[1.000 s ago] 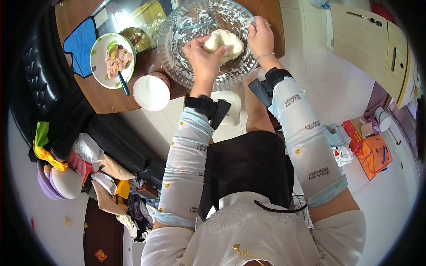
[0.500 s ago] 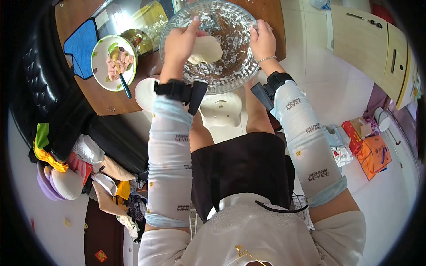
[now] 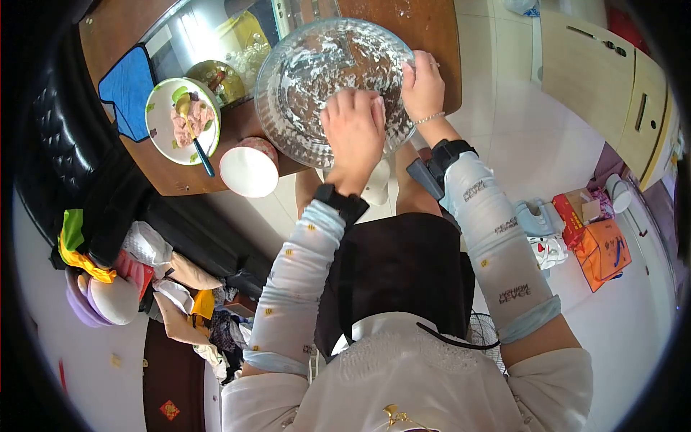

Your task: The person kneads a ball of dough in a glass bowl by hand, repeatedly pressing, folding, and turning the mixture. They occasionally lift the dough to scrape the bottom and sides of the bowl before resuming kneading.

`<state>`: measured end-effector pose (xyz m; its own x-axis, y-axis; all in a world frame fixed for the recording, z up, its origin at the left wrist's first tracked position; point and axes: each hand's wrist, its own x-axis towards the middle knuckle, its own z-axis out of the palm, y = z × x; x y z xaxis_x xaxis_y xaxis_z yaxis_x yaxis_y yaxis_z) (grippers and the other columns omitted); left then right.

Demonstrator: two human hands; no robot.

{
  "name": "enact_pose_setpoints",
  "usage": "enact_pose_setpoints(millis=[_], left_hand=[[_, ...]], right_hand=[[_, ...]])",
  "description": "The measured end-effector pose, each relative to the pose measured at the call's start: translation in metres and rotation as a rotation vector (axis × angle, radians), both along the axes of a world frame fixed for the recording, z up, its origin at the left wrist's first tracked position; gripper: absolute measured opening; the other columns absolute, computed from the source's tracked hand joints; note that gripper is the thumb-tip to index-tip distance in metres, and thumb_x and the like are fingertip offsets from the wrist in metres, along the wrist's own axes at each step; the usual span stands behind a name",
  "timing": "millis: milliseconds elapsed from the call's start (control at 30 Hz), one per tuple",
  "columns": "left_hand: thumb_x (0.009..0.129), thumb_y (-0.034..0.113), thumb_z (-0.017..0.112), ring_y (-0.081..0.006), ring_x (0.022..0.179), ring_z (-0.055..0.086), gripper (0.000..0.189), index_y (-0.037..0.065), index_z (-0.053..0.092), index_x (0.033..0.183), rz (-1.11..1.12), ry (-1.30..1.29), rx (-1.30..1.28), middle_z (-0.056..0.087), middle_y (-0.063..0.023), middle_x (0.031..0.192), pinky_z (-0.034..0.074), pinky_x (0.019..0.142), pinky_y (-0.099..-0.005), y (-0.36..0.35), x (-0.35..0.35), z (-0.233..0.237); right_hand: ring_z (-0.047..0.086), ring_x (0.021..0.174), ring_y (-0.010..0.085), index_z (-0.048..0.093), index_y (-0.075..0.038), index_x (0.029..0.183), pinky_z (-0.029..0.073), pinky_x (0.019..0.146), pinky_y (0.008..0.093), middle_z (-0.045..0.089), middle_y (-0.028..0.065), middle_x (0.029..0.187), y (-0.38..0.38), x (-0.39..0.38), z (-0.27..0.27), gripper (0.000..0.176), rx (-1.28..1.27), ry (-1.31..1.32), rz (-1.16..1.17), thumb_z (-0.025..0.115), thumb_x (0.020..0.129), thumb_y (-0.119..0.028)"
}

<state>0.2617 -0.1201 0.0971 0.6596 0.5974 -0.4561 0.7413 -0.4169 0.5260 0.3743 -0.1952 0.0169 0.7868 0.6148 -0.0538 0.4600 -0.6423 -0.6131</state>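
Brown table [image 3: 435,32] bears a white-streaked clear bowl [image 3: 284,126]; right grip [image 3: 423,91] clasps its rim, left grip [image 3: 354,133] unclear.

Wooden table [image 3: 437,32]: glass basin [image 3: 279,124], patterned bowl [image 3: 160,124], cup [image 3: 249,173].

The wide bowl [image 3: 268,108] looks like clear glass or glass-like plastic, shiny and ribbed round its wall, its inside roughened by flaky white residue. Under it, the counter [image 3: 171,178] is smooth brown wood with a soft sheen. The patterned dish [image 3: 155,122] and the white cup [image 3: 248,173] both look glazed and smooth; the spoon [image 3: 183,106] has a shiny, metallic-looking head and a smooth dark handle. Thin, wrinkled cloth makes the sleeves [image 3: 295,277], matt black fabric the skirt [image 3: 394,270]. The sofa [image 3: 61,140] looks like glossy leather, the floor tiles [image 3: 497,93] polished.
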Motion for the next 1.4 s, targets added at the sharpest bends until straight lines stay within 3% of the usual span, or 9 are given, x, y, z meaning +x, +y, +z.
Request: enact_pose_setpoints(millis=[33, 167, 267, 300, 433, 700, 1000, 1333, 1400], left_hand=[[0.086, 0.031, 0.051, -0.0302, 0.094, 0.048, 0.024, 0.01, 0.062, 0.092, 0.042, -0.041, 0.211, 0.055, -0.0122, 0.093, 0.036, 0.081, -0.0409, 0.0, 0.005, -0.014], [0.081, 0.04, 0.056, -0.0329, 0.099, 0.044, 0.034, 0.007, 0.059, 0.087, 0.067, 0.177, 0.152, 0.052, -0.0152, 0.096, 0.029, 0.087, -0.0456, 0.01, 0.017, -0.042], [0.081, 0.042, 0.056, -0.0352, 0.106, 0.041, 0.037, 0.01, 0.06, 0.099, 0.213, 0.185, 0.138, 0.051, -0.0151, 0.109, 0.025, 0.091, -0.0511, 0.012, 0.025, -0.03], [0.08, 0.042, 0.055, -0.0357, 0.114, 0.036, 0.043, 0.012, 0.056, 0.109, 0.179, 0.054, 0.32, 0.046, -0.0155, 0.118, 0.022, 0.093, -0.0512, 0.008, 0.025, -0.034], [0.074, 0.043, 0.057, -0.0328, 0.117, 0.036, 0.044, 0.012, 0.055, 0.106, -0.056, -0.054, 0.612, 0.046, -0.0134, 0.114, 0.022, 0.093, -0.0504, 0.004, 0.022, -0.047], [0.064, 0.043, 0.059, -0.0259, 0.092, 0.048, 0.038, 0.014, 0.057, 0.088, -0.171, -0.326, 0.434, 0.051, -0.0064, 0.095, 0.029, 0.085, -0.0439, 0.027, 0.021, -0.076], [0.061, 0.047, 0.059, -0.0264, 0.088, 0.049, 0.043, 0.015, 0.058, 0.09, -0.313, -0.308, 0.367, 0.051, -0.006, 0.09, 0.032, 0.082, -0.0444, 0.05, 0.036, -0.08], [0.079, 0.038, 0.058, -0.0326, 0.107, 0.046, 0.039, 0.01, 0.057, 0.107, -0.222, -0.427, 0.481, 0.055, -0.0097, 0.104, 0.033, 0.095, -0.0441, 0.035, 0.024, -0.061], [0.083, 0.034, 0.058, -0.0342, 0.114, 0.044, 0.04, 0.007, 0.055, 0.113, -0.349, -0.259, 0.428, 0.056, -0.0109, 0.109, 0.029, 0.101, -0.0441, 0.029, 0.008, -0.042]], right_hand=[[0.056, 0.085, 0.0381, 0.049, -0.006, 0.099, 0.048, 0.069, 0.0456, 0.055, 0.0152, 0.098, 0.001, 0.001, 0.0, 0.018, 0.002, 0.001, -0.001, 0.053, 0.083, -0.012], [0.056, 0.084, 0.0373, 0.049, -0.006, 0.099, 0.048, 0.068, 0.0446, 0.055, 0.0147, 0.097, 0.0, 0.0, 0.001, 0.017, 0.023, 0.002, -0.003, 0.053, 0.083, -0.011], [0.057, 0.084, 0.0366, 0.05, -0.006, 0.099, 0.048, 0.067, 0.0441, 0.056, 0.0141, 0.097, 0.0, -0.001, 0.002, 0.017, 0.013, 0.009, -0.005, 0.053, 0.083, -0.011], [0.057, 0.084, 0.0363, 0.05, -0.006, 0.099, 0.049, 0.067, 0.0439, 0.056, 0.0139, 0.097, 0.0, -0.001, 0.003, 0.017, 0.007, 0.007, -0.001, 0.053, 0.083, -0.011], [0.059, 0.081, 0.0359, 0.051, -0.007, 0.099, 0.049, 0.066, 0.0442, 0.056, 0.0133, 0.097, 0.0, -0.002, 0.004, 0.016, -0.034, 0.029, -0.004, 0.053, 0.083, -0.011], [0.059, 0.082, 0.0352, 0.051, -0.006, 0.102, 0.049, 0.067, 0.0434, 0.055, 0.0133, 0.1, 0.001, -0.002, 0.008, 0.019, -0.125, 0.088, 0.011, 0.053, 0.084, -0.012], [0.057, 0.085, 0.0364, 0.05, -0.005, 0.101, 0.048, 0.069, 0.045, 0.054, 0.0144, 0.101, 0.0, -0.002, 0.008, 0.018, -0.117, 0.12, 0.015, 0.051, 0.084, -0.011], [0.057, 0.083, 0.04, 0.044, -0.006, 0.095, 0.048, 0.068, 0.0483, 0.054, 0.0163, 0.096, 0.001, 0.0, 0.0, 0.017, -0.029, 0.023, 0.008, 0.054, 0.082, -0.012], [0.057, 0.083, 0.0398, 0.044, -0.006, 0.096, 0.048, 0.068, 0.0482, 0.055, 0.0164, 0.099, 0.0, -0.001, -0.001, 0.018, -0.049, 0.017, 0.005, 0.054, 0.082, -0.013]])
